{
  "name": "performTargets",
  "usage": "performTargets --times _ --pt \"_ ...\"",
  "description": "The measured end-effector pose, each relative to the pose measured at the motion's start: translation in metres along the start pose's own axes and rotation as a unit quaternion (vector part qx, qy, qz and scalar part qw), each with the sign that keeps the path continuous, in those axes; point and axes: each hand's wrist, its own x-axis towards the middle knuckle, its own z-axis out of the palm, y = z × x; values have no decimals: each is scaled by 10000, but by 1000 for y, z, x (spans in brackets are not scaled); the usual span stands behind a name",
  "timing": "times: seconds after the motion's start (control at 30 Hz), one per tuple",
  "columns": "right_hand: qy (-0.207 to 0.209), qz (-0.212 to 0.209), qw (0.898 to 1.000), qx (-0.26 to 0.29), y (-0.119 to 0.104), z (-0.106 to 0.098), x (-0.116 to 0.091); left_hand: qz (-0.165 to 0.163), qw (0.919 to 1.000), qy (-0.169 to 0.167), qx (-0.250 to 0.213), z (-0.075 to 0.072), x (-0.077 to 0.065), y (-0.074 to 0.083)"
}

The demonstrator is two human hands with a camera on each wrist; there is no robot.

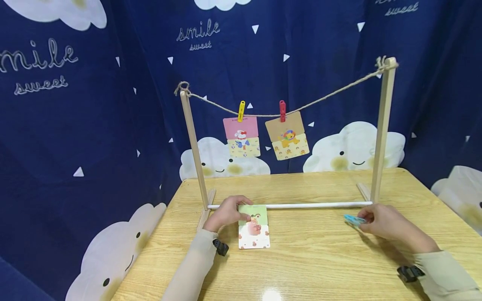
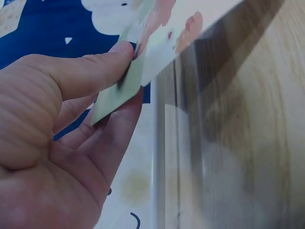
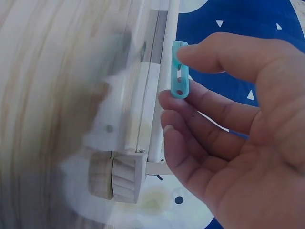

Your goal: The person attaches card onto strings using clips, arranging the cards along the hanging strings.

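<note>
My left hand (image 1: 229, 212) pinches a green-and-white card (image 1: 254, 238) with a pink animal picture, thumb on its front and fingers behind. In the left wrist view the thumb presses near the card's green end (image 2: 119, 93). At the right of the table, my right hand (image 1: 385, 223) holds a light-blue clothespin (image 1: 354, 220) between thumb and fingers. The right wrist view shows the clothespin (image 3: 180, 71) upright under the thumb tip, its lower end against the index finger.
A rope (image 1: 327, 99) sags between two wooden posts (image 1: 383, 133). A yellow clothespin (image 1: 241, 111) holds a rabbit card (image 1: 242, 138); a red clothespin (image 1: 283, 111) holds a lion card (image 1: 288, 137). A white rod (image 1: 316, 205) joins the posts low over the wooden table (image 1: 312, 263).
</note>
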Motion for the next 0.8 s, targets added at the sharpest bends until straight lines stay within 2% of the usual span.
performTargets --times 0.13,0.4,0.57,0.8 --pt "160 -86 9998 61 -2 1 0 71 9998 -10 -173 -2 2 2" --pt "496 -250 9984 113 -9 0 0 134 9942 -83 -1068 -4 3 12" --pt "668 -315 9973 11 -11 -1 1 313 9931 42 -1132 -4 4 19" --pt "856 -311 9958 60 -13 -1 3 366 9919 202 -1196 -5 3 32"
